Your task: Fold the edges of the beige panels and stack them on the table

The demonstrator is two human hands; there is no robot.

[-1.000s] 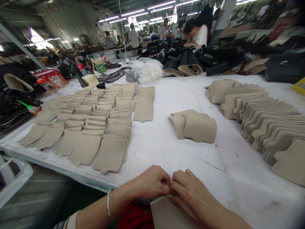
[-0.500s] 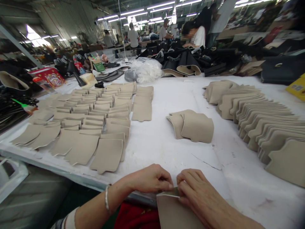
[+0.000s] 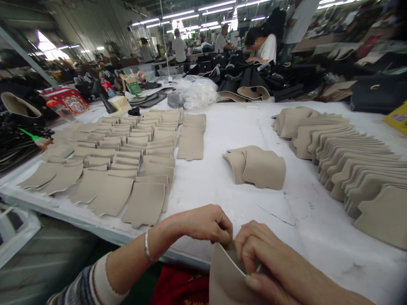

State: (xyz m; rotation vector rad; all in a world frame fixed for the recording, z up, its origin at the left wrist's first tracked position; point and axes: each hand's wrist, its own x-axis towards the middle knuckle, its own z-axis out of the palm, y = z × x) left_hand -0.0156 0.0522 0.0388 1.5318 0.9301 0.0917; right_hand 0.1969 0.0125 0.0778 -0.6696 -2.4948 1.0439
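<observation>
At the table's front edge, a beige leather-like panel [image 3: 224, 277] with a pale cut edge is held in both hands, its upper part bowed open. My left hand [image 3: 210, 224] pinches the far edge of the panel, knuckles up. Closed on the near right side is my right hand [image 3: 263, 254], its thumb against the pale edge and its fingers over the inner face. The fingertips of both hands are partly hidden. Beyond them, a small stack of curved beige panels [image 3: 263, 167] lies on the white table [image 3: 206, 195].
Rows of overlapping beige panels [image 3: 111, 192] cover the table's left side. A long fanned row of similar panels [image 3: 356, 165] stands at the right. Black bags [image 3: 251, 84] and a clear plastic bag [image 3: 197, 91] lie at the back. A person [image 3: 265, 46] bends over the far side.
My left hand has risen slightly. The panel's upper edge has lifted and bowed apart, and my right hand has turned so its thumb now shows at the edge.
</observation>
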